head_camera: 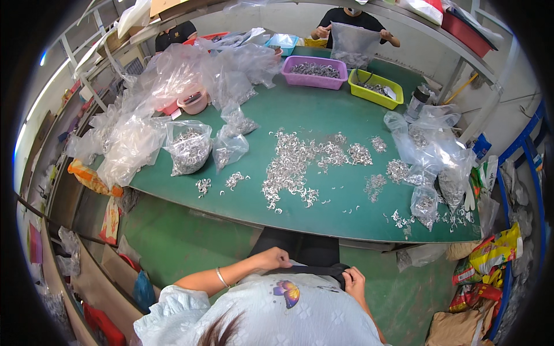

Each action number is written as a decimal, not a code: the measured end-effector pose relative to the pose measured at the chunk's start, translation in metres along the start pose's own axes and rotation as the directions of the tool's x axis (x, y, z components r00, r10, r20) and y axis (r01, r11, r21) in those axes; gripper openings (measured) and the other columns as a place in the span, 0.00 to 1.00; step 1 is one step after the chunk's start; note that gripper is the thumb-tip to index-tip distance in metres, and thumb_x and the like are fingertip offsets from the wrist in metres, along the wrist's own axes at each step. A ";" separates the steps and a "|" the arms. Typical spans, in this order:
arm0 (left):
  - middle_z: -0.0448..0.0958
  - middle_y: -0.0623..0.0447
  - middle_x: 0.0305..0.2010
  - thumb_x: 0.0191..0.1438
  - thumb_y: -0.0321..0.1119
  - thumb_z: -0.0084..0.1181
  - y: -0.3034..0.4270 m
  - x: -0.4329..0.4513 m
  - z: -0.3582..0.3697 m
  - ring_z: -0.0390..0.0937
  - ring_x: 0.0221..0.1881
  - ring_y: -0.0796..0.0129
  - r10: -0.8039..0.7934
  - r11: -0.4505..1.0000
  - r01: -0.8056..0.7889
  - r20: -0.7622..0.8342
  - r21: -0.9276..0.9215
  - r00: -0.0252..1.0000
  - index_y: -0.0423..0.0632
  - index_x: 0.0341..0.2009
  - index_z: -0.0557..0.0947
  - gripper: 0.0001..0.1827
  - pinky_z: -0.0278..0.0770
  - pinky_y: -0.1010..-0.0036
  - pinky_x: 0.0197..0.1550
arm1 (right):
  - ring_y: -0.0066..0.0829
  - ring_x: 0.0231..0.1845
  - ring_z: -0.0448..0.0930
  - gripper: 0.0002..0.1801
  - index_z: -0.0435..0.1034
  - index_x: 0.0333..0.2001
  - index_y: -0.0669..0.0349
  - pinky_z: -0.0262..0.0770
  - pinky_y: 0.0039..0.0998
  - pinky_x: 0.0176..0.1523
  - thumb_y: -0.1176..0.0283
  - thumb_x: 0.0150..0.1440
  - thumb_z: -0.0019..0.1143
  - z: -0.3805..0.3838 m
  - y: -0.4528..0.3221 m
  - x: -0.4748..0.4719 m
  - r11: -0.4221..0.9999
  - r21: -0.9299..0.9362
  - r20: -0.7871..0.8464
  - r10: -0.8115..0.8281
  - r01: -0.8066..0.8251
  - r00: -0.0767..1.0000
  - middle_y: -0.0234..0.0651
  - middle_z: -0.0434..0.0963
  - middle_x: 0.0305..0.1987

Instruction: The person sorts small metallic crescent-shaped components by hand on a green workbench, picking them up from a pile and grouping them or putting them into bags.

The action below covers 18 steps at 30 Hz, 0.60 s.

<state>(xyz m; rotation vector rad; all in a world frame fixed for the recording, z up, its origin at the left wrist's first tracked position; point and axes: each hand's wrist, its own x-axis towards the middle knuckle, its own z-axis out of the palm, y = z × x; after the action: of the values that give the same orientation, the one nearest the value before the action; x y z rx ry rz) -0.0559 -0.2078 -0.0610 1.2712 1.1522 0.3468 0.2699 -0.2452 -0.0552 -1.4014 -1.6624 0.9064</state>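
Note:
At my waist a black fabric band runs across the light, butterfly-printed shirt. My right hand grips the bunched black fabric at the band's right end. Curled fingers of my left hand are close above the left part of the band; whether they pinch anything is hidden. A bangle circles the left wrist. Before me, a spread pile of small curved metal pieces lies on the green table, beyond both hands. Smaller heaps lie to its right.
Clear plastic bags of metal pieces crowd the table's left side, with more bags at right. A purple basin and a yellow-green basin stand at the back. Across the table a person holds up a plastic bag.

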 end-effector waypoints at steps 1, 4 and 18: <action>0.76 0.56 0.23 0.53 0.38 0.66 -0.002 -0.004 -0.006 0.69 0.28 0.77 -0.036 0.999 0.036 -0.004 -0.020 0.999 0.40 0.28 0.83 0.13 0.68 0.74 0.30 | 0.46 0.28 0.73 0.04 0.70 0.30 0.72 0.69 0.34 0.34 0.80 0.54 0.54 0.002 0.000 0.005 0.999 -0.005 0.045 -0.034 0.034 0.998 0.47 0.71 0.27; 0.76 0.56 0.22 0.52 0.38 0.67 -0.017 -0.022 -0.016 0.69 0.26 0.78 -0.104 0.994 0.104 -0.004 -0.041 0.995 0.42 0.28 0.84 0.12 0.68 0.76 0.28 | 0.46 0.28 0.73 0.04 0.71 0.31 0.71 0.70 0.35 0.34 0.79 0.55 0.55 0.002 -0.007 0.023 0.996 0.009 0.197 -0.083 0.083 0.977 0.46 0.72 0.28; 0.80 0.48 0.23 0.48 0.41 0.67 -0.003 -0.016 0.005 0.79 0.26 0.61 -0.046 0.992 0.064 -0.157 0.113 0.987 0.48 0.37 0.81 0.15 0.74 0.66 0.31 | 0.36 0.26 0.76 0.07 0.73 0.30 0.68 0.70 0.32 0.32 0.74 0.53 0.60 -0.027 0.012 0.047 0.939 -0.268 0.623 0.340 -0.216 0.705 0.42 0.77 0.28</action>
<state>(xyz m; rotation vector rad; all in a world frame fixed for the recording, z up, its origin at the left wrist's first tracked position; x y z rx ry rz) -0.0601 -0.2241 -0.0564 1.3305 1.3534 0.3447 0.2950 -0.1959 -0.0484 -1.5875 -2.1178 1.6181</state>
